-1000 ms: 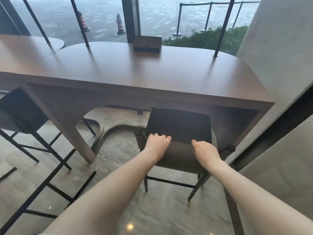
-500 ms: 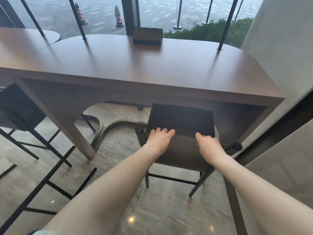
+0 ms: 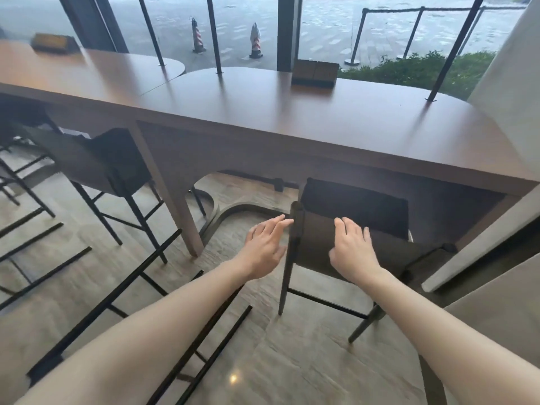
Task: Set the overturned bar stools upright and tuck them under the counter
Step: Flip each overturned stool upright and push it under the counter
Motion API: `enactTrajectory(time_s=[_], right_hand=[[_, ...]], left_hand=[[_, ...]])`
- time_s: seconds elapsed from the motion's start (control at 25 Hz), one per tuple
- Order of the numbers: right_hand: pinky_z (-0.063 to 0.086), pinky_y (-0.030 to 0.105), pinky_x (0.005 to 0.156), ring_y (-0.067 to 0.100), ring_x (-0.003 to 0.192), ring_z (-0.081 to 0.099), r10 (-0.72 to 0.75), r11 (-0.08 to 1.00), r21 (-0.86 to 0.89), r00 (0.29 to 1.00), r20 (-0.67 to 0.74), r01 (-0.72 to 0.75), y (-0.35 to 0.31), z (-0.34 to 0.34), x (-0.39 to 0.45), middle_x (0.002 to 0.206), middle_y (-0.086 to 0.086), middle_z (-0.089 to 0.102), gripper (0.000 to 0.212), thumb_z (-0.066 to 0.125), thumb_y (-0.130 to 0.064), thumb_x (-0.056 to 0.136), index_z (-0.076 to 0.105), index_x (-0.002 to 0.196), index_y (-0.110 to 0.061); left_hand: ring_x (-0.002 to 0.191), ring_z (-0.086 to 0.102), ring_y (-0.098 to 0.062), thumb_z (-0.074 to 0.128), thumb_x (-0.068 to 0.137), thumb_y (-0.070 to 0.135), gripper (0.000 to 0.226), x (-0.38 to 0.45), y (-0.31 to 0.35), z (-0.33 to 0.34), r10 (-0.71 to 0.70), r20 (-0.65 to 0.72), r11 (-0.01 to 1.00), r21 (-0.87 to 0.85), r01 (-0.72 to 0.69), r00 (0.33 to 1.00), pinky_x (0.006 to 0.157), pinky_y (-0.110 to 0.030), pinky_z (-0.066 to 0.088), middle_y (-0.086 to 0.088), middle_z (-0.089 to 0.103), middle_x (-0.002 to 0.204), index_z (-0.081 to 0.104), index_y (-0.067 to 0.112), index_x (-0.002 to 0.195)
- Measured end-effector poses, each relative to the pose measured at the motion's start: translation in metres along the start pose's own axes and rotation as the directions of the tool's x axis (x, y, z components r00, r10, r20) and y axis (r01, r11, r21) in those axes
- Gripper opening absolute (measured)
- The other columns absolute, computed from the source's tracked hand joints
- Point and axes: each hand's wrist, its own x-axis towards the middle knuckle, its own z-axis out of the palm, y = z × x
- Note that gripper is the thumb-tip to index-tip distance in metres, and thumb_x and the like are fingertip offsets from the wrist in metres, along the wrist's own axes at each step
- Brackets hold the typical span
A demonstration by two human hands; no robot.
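A dark upholstered bar stool (image 3: 356, 226) stands upright with its seat partly under the brown wooden counter (image 3: 292, 118). My right hand (image 3: 353, 249) hovers over its backrest with fingers straight and holds nothing. My left hand (image 3: 264, 247) is open just left of the stool's left post, apart from it. An overturned stool (image 3: 128, 290) lies on the floor at the lower left, its black metal legs and rungs pointing toward me. A second upright stool (image 3: 114, 162) is tucked under the counter on the left.
A dark box (image 3: 315, 72) sits on the counter's far edge. Black rods (image 3: 214, 33) rise from the countertop. A pale wall panel (image 3: 479, 252) stands close on the right. More black stool legs (image 3: 26, 229) lie at the far left on the stone floor (image 3: 306, 361).
Both hands have let go of the stool's backrest and opened. My left hand moved off to the stool's left. The view swung left, showing more counter and stools.
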Motion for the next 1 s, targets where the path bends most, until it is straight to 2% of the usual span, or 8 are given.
enactTrajectory(time_s=[0.24, 0.4, 0.56, 0.68, 0.8, 0.84, 0.92, 1.0], right_hand=[[0.024, 0.042, 0.114, 0.03, 0.137, 0.033, -0.188, 0.975, 0.121, 0.982, -0.011, 0.188, -0.146, -0.004, -0.045, 0.148, 0.013, 0.036, 0.065, 0.057, -0.018, 0.084, 0.034, 0.144, -0.004], [0.031, 0.037, 0.11, 0.03, 0.129, 0.039, -0.291, 0.939, 0.193, 0.957, 0.001, 0.285, -0.243, -0.005, -0.094, 0.14, 0.013, 0.043, 0.059, 0.055, -0.016, 0.082, 0.04, 0.138, -0.004], [0.038, 0.044, 0.106, 0.03, 0.13, 0.037, -0.372, 0.906, 0.247, 0.925, 0.078, 0.344, -0.338, -0.002, -0.153, 0.145, 0.008, 0.038, 0.057, 0.054, -0.023, 0.086, 0.039, 0.139, -0.011], [0.042, 0.043, 0.103, 0.028, 0.128, 0.041, -0.423, 0.843, 0.413, 0.899, 0.115, 0.344, -0.414, -0.003, -0.196, 0.145, 0.005, 0.038, 0.053, 0.057, -0.024, 0.087, 0.042, 0.138, -0.017], [0.041, 0.034, 0.105, 0.021, 0.126, 0.046, -0.482, 0.741, 0.576, 0.87, 0.1, 0.344, -0.484, -0.002, -0.244, 0.138, 0.004, 0.047, 0.053, 0.064, -0.024, 0.086, 0.047, 0.136, -0.019], [0.041, 0.033, 0.104, 0.019, 0.125, 0.048, -0.511, 0.706, 0.619, 0.853, 0.108, 0.345, -0.518, 0.003, -0.269, 0.136, 0.003, 0.049, 0.053, 0.065, -0.024, 0.085, 0.048, 0.135, -0.02], [0.044, 0.028, 0.097, 0.016, 0.117, 0.055, -0.507, 0.642, 0.714, 0.854, 0.119, 0.281, -0.543, 0.01, -0.293, 0.13, -0.002, 0.055, 0.05, 0.064, -0.024, 0.085, 0.052, 0.133, -0.023], [0.043, 0.015, 0.08, 0.007, 0.101, 0.061, -0.52, 0.558, 0.803, 0.842, 0.144, 0.207, -0.566, 0.019, -0.317, 0.117, -0.013, 0.062, 0.043, 0.064, -0.023, 0.085, 0.056, 0.127, -0.028]], left_hand=[[0.143, 0.018, -0.02, 0.043, 0.098, 0.028, 0.057, -0.122, -0.072, -0.023, -0.159, -0.035, 0.987, -0.023, 0.158, 0.987, 0.115, -0.044, 0.009, 0.007, 0.016, 0.159, 0.019, 0.039, 0.149], [0.142, 0.02, -0.021, 0.045, 0.097, 0.03, 0.057, -0.22, -0.122, -0.055, -0.3, -0.15, 0.951, -0.118, 0.284, 0.942, 0.114, -0.046, 0.012, 0.008, 0.019, 0.157, 0.02, 0.04, 0.148], [0.142, 0.024, -0.023, 0.05, 0.089, 0.042, 0.061, -0.332, -0.152, -0.083, -0.443, -0.189, 0.861, -0.36, 0.358, 0.876, 0.114, -0.05, 0.02, 0.006, 0.025, 0.155, 0.019, 0.046, 0.142], [0.135, 0.038, -0.018, 0.055, 0.082, 0.051, 0.064, -0.419, -0.167, -0.1, -0.603, -0.214, 0.643, -0.7, 0.31, 0.769, 0.105, -0.034, 0.037, 0.005, 0.032, 0.15, 0.029, 0.044, 0.14], [0.111, 0.055, 0.004, 0.061, 0.076, 0.055, 0.063, -0.508, -0.183, -0.115, -0.729, -0.253, 0.494, -0.838, 0.233, 0.636, 0.081, -0.014, 0.039, 0.01, 0.042, 0.138, 0.039, 0.048, 0.135], [0.107, 0.054, 0.009, 0.061, 0.075, 0.056, 0.059, -0.549, -0.192, -0.119, -0.772, -0.27, 0.468, -0.854, 0.228, 0.575, 0.08, -0.014, 0.039, 0.011, 0.045, 0.135, 0.042, 0.05, 0.131], [0.111, 0.054, 0.005, 0.059, 0.073, 0.06, 0.048, -0.583, -0.197, -0.123, -0.801, -0.267, 0.438, -0.872, 0.219, 0.536, 0.088, -0.022, 0.044, 0.012, 0.051, 0.13, 0.048, 0.055, 0.12], [0.111, 0.06, -0.005, 0.055, 0.078, 0.061, 0.034, -0.613, -0.202, -0.127, -0.839, -0.252, 0.395, -0.892, 0.222, 0.481, 0.093, -0.032, 0.047, 0.014, 0.059, 0.122, 0.055, 0.054, 0.111]])
